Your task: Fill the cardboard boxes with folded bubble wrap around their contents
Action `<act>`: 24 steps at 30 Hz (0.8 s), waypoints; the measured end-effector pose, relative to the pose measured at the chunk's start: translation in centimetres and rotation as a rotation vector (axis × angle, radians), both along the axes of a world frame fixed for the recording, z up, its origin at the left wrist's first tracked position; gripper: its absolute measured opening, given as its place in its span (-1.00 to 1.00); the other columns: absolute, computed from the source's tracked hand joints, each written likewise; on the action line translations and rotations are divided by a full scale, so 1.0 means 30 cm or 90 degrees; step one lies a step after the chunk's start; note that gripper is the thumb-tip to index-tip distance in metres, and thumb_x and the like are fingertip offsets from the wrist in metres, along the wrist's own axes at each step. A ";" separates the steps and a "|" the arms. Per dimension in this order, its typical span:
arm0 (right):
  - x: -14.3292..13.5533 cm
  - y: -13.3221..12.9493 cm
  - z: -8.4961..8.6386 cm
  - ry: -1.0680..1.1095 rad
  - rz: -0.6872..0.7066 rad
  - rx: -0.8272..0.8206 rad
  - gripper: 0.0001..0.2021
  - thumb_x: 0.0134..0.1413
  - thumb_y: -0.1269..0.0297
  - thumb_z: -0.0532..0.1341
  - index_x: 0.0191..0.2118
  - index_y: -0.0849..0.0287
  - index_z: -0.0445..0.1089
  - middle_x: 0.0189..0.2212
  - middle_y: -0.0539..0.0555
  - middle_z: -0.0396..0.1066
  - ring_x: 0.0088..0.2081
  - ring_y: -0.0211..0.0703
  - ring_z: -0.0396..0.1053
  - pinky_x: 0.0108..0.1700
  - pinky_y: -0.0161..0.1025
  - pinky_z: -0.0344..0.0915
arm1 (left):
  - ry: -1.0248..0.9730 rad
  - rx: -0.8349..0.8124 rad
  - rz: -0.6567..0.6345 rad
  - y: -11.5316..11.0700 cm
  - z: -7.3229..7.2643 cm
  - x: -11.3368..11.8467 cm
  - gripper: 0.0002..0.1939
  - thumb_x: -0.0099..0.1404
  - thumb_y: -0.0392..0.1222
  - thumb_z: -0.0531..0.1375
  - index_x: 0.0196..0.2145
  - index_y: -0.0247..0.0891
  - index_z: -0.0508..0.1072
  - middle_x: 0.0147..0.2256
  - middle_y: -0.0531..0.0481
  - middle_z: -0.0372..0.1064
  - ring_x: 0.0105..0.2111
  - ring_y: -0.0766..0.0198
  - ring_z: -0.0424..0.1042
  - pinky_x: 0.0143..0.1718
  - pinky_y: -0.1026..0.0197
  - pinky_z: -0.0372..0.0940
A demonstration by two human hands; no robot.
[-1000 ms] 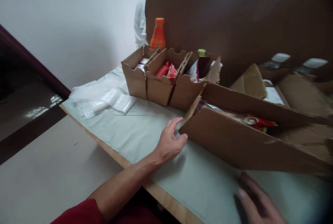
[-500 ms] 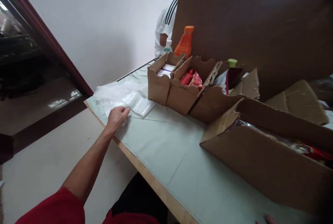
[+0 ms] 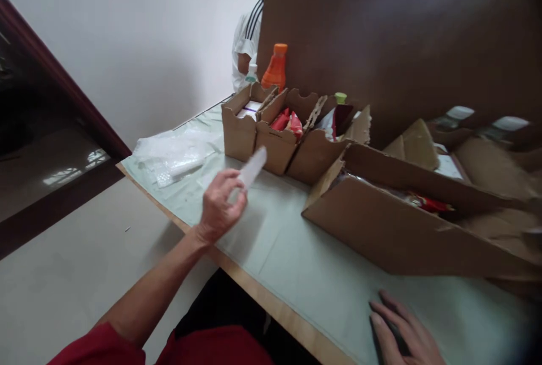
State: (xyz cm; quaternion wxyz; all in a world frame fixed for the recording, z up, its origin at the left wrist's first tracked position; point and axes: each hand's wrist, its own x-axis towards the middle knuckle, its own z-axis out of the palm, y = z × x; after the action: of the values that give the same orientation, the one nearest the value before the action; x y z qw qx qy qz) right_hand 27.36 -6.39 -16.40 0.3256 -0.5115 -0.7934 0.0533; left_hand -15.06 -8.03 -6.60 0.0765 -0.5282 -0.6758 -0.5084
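Note:
My left hand is raised over the table, pinching a small, whitish, translucent packet that is blurred by motion. To its left, sheets of clear bubble wrap lie on the pale green tablecloth. At the lower right, my right hand rests on the cloth with its fingers apart and nothing visible in it. Behind the packet stand cardboard bins, one with white boxes and one with red packets.
A long cardboard box stands on the right, nearest my right hand. Behind the bins are an orange bottle and a tall cardboard panel. A person in a white sleeve is partly hidden by the panel. The wooden table edge runs diagonally.
My left hand has lifted off the bubble wrap and moved right with the whitish packet. My right hand has come further into view. The view has turned to the right.

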 end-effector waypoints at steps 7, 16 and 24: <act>-0.067 -0.078 0.130 0.130 -0.036 -0.007 -0.71 0.35 0.10 0.18 -0.08 0.16 0.56 0.04 0.22 0.56 0.04 0.02 0.54 0.06 -0.01 0.46 | 0.153 -0.138 -0.384 -0.112 -0.155 0.463 -0.79 0.32 -0.07 0.32 -0.16 -0.23 0.50 0.11 -0.32 0.46 0.10 -0.12 0.48 0.12 -0.26 0.41; -0.381 -0.077 0.270 0.092 0.210 -0.008 -0.72 0.35 0.42 0.14 0.08 0.12 0.47 0.12 0.14 0.52 0.17 -0.11 0.43 0.24 -0.08 0.40 | 0.240 -0.102 -0.327 -0.142 -0.175 0.346 -0.67 0.44 -0.35 0.08 0.11 -0.22 0.41 0.19 -0.28 0.41 0.20 0.03 0.41 0.17 -0.05 0.41; -0.344 -0.014 0.116 -0.193 0.254 -0.089 -0.47 0.35 0.22 0.22 0.37 0.18 0.27 0.38 0.21 0.26 0.39 0.07 0.20 0.40 0.09 0.20 | 0.421 -0.288 -0.279 -0.179 -0.290 0.167 -0.45 0.48 -0.01 0.08 0.38 -0.05 0.26 0.38 -0.17 0.24 0.38 -0.19 0.20 0.33 -0.32 0.12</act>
State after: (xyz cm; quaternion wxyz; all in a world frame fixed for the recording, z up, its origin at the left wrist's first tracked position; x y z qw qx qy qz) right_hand 17.04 -6.82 -12.92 0.1497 -0.3682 -0.9127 0.0943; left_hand -10.04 -13.40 -15.29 0.0618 -0.7960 -0.5815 -0.1562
